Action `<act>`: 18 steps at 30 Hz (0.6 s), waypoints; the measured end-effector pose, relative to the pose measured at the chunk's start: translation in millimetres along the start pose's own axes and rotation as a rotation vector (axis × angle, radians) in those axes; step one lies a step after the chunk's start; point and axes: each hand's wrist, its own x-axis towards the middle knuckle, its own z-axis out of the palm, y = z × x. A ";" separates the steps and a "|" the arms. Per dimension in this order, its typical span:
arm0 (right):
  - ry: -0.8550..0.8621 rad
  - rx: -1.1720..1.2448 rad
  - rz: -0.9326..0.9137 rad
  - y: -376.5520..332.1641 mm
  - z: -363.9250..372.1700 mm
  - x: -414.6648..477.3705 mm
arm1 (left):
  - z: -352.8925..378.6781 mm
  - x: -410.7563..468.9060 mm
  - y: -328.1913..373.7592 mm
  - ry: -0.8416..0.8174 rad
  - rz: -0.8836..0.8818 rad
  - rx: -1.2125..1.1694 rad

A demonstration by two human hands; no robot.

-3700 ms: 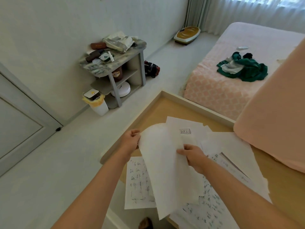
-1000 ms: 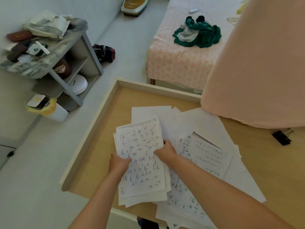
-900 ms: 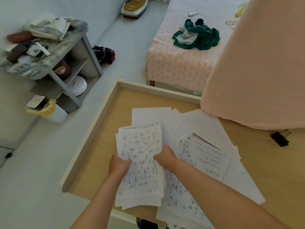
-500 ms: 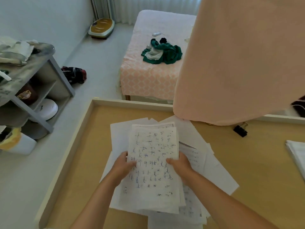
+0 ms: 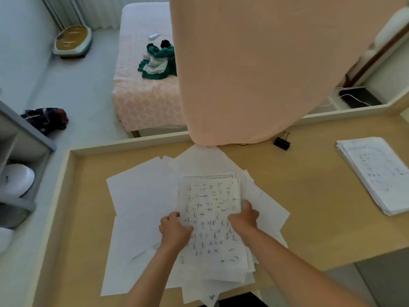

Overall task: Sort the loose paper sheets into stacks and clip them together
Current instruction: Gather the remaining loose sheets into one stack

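Note:
Between both hands I hold a bundle of handwritten sheets (image 5: pixel 211 216) over the wooden table (image 5: pixel 309 218). My left hand (image 5: pixel 174 229) grips its left edge and my right hand (image 5: pixel 244 218) grips its right edge. Under the bundle lie several loose white sheets (image 5: pixel 141 196), spread out unevenly. A black binder clip (image 5: pixel 281 141) rests on the table farther back, to the right. At the right edge of the table sits a separate, squared-up stack of written sheets (image 5: pixel 376 173).
A peach cloth (image 5: pixel 254 63) hangs down over the far edge of the table. Beyond it is a bed (image 5: pixel 141 91) with green clothing (image 5: pixel 159 60). A grey shelf unit (image 5: pixel 17 151) stands on the left. A dark device with a white cable (image 5: pixel 358 98) lies back right.
The view has swung to the right, revealing the stack at the right. My hands have kept the bundle and squared it up over the loose sheets.

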 end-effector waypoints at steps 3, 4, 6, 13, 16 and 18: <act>-0.017 0.041 0.068 -5.9 10.2 -0.4 | -8.8 5.9 -7.6 -0.005 -0.042 -0.115; -0.006 0.002 0.084 -9.4 12.4 -2.8 | -11.2 7.3 -9.9 -0.020 -0.069 -0.161; 0.010 -0.187 0.098 -12.6 15.6 -0.9 | -14.7 7.5 -11.9 -0.055 -0.100 -0.216; -0.116 -0.003 -0.004 -6.8 19.6 3.8 | -14.7 10.8 -18.4 -0.070 -0.081 -0.267; -0.155 -0.112 -0.024 -2.4 17.6 5.7 | -12.9 10.9 -22.5 -0.061 -0.051 -0.247; -0.138 -0.146 -0.086 2.1 15.4 6.1 | -13.8 10.6 -25.2 -0.060 -0.029 -0.214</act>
